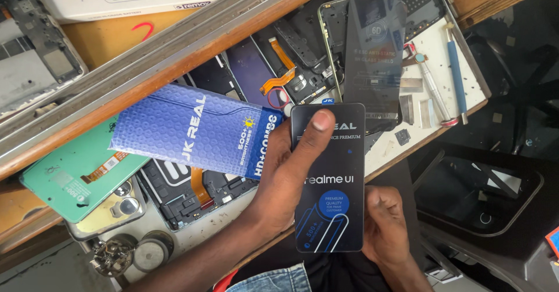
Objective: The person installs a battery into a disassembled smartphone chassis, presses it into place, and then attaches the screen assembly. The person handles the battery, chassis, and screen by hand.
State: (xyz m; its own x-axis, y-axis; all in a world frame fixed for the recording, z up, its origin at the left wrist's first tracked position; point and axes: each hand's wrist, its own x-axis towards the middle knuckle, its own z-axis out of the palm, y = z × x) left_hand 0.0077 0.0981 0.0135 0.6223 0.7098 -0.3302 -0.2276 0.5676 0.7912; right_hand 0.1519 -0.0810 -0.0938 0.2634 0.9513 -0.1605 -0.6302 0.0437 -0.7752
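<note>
At the far left of the counter (407, 146) a green phone back panel (70, 175) lies flat with an orange ribbon cable across it, and below it sit a pale phone shell showing its camera rings and some round metal parts. Next to the right, a blue padded sleeve (186, 128) sticks out sideways from behind the left hand (285, 175), pinched there along with the black phone screen (329, 178); this hand is closed around both, with its thumb pressed flat on the upper face of the screen. The screen stands upright in front of the person, already out of the sleeve, with its printed protective film apparently still on, so the unpacking looks finished while fitting looks not yet begun. The right hand (384, 228) cups the screen's lower right edge from behind, fingers curled, holding nothing else. Behind the hands the counter is covered with opened phone frames and boards, one with an orange ribbon cable, none of them touched. Further right a dark glass protector (375, 59) leans over an opened phone (335, 47), and beyond it lie a metal-tipped tool and a blue-handled screwdriver (456, 73), well apart from both hands.
</note>
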